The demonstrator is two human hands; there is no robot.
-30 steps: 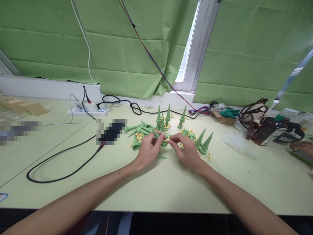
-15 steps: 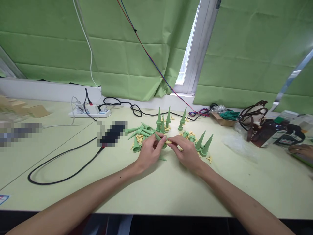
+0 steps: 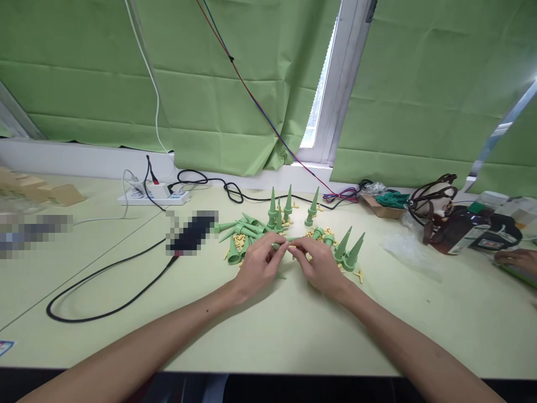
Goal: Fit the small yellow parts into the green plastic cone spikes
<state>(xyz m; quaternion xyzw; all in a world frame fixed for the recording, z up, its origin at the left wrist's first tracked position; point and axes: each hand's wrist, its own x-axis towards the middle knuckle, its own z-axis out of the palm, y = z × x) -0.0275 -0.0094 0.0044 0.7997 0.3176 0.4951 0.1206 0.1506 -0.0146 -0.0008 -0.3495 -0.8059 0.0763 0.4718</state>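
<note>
My left hand [image 3: 260,260] is closed around a green plastic spike [image 3: 277,245], mostly hidden by the fingers. Touching or nearly touching it, my right hand [image 3: 319,262] pinches a small yellow plastic valve piece [image 3: 292,247] against the spike. Behind my left hand lies a heap of loose green spikes [image 3: 243,228] mixed with small yellow pieces [image 3: 239,242]. Several spikes stand point up, among them one at the back [image 3: 312,206] and a pair beside my right hand [image 3: 354,252]. A single yellow T-shaped piece [image 3: 359,275] lies near that pair.
On the left, a black cable [image 3: 104,320] loops from a blurred-out dark device [image 3: 195,232]; behind it is a power strip [image 3: 155,198]. At right are a plastic bag [image 3: 411,252], a dark bottle [image 3: 459,229], a cardboard box [image 3: 381,208] and another person's hand [image 3: 518,259].
My hands have drawn slightly closer together at the fingertips. The spike in my left hand has turned from slanting to nearly level. The yellow piece is now more covered by my fingers.
</note>
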